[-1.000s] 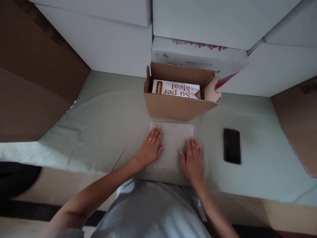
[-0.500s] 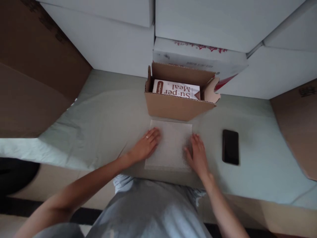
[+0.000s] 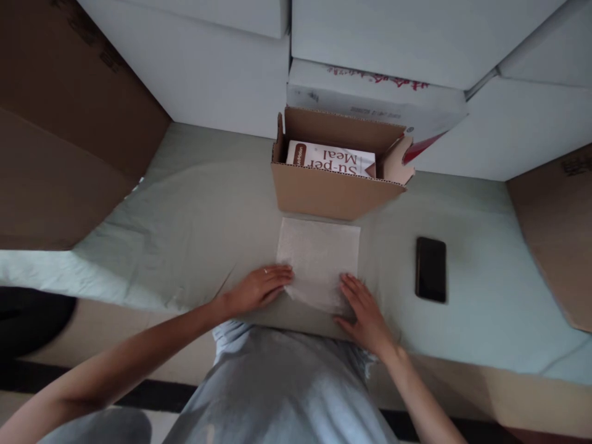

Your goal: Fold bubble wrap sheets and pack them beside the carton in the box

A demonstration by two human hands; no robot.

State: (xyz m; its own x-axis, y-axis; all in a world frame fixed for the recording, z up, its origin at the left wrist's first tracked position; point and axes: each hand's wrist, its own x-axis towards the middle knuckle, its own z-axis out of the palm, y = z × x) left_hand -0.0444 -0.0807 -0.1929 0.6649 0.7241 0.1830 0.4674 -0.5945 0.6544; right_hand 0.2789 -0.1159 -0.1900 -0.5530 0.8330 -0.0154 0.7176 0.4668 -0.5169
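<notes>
A whitish, translucent flat sheet [image 3: 319, 256], perhaps a bag or wrap, lies on the pale green cloth in front of me. My left hand [image 3: 261, 287], with a ring on one finger, rests its stretched fingertips on the sheet's left edge. On the opposite side, my right hand [image 3: 363, 311] lies with its fingers spread over the lower right edge. The sheet's near edge looks slightly rumpled. Just beyond it stands an open cardboard box [image 3: 333, 194], holding a white carton [image 3: 330, 157] marked "Su-per Meal", upside down from my side.
To the right, a black phone [image 3: 431, 269] lies on the green cloth [image 3: 208, 197]. White boxes [image 3: 222, 68] are stacked along the back. Large brown cartons stand at the left [image 3: 69, 154] and right [image 3: 555, 234].
Both hands have slid toward me along the sheet's sides. The sheet's near edge has become rumpled and its near corners have drawn in. The camera view has shifted slightly.
</notes>
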